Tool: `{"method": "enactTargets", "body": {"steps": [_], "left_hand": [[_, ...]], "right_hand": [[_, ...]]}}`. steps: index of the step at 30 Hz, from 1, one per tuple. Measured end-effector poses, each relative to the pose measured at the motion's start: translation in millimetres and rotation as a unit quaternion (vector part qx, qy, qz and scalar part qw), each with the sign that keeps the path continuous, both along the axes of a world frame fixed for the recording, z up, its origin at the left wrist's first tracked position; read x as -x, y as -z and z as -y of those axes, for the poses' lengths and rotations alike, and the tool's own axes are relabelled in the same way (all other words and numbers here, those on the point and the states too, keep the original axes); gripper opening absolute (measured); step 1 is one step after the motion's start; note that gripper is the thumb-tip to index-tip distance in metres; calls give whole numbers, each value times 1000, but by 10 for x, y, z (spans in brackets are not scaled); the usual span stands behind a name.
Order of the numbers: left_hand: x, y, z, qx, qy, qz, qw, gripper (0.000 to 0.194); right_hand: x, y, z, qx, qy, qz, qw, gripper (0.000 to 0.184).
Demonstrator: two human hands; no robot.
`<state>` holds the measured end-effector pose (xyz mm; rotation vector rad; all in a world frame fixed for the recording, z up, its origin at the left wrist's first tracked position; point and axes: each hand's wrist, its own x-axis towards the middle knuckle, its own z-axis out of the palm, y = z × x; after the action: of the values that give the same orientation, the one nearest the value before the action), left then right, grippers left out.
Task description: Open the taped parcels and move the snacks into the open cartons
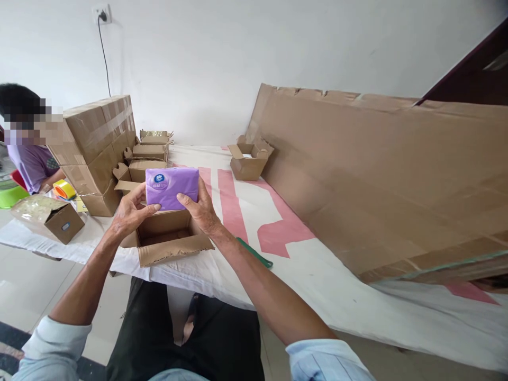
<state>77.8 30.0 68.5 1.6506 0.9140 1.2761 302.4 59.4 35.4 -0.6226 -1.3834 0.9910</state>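
Observation:
A purple tissue pack [174, 185] with a blue round logo is gripped at both ends. My left hand [135, 210] closes on its left side with the thumb along the lower edge. On the opposite end, my right hand [203, 207] presses its thumb against the front face. Just below the pack stands an open cardboard box [174, 250], its near flap folded outward. The part of the inside that shows is bare cardboard; the pack and my hands cover the rest.
Sealed cartons [95, 137] are stacked at the left, beside several small open boxes [148, 153]. A taped box [51, 217] and yellow tape roll [64, 189] lie nearer. Another open box [249, 161] stands by a large cardboard sheet [357, 180]. A person [32, 148] sits far left.

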Motion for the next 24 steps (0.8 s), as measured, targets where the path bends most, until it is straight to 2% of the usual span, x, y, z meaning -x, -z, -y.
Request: {"method": "enactTargets", "body": {"steps": [2, 4, 8, 11, 13, 19, 21, 24], "left_hand": [[22, -26, -68, -14, 26, -2, 1000, 80], [100, -45, -166, -31, 22, 1, 999, 81], [403, -52, -397, -54, -92, -7, 994, 78], [630, 2, -536, -15, -164, -69, 984, 76], [734, 84, -619, 21, -174, -137, 975, 73], [893, 477, -1009, 128, -78, -329, 932, 66], [921, 607, -1170, 147, -45, -345, 926, 70], [935, 766, -1385, 142, -18, -336, 931, 75]], "right_hand": [[2, 16, -55, -15, 6, -38, 999, 93], [-31, 27, -119, -22, 16, -76, 997, 88], [-235, 65, -253, 7, 50, -148, 988, 72], [-418, 157, -305, 50, 79, -183, 979, 62], [-495, 252, -298, 74, 96, -194, 974, 59], [-502, 500, -178, 132, 114, -187, 967, 58], [-491, 526, -144, 142, 112, -191, 965, 60], [-500, 534, -110, 161, 122, -193, 960, 65]]}}
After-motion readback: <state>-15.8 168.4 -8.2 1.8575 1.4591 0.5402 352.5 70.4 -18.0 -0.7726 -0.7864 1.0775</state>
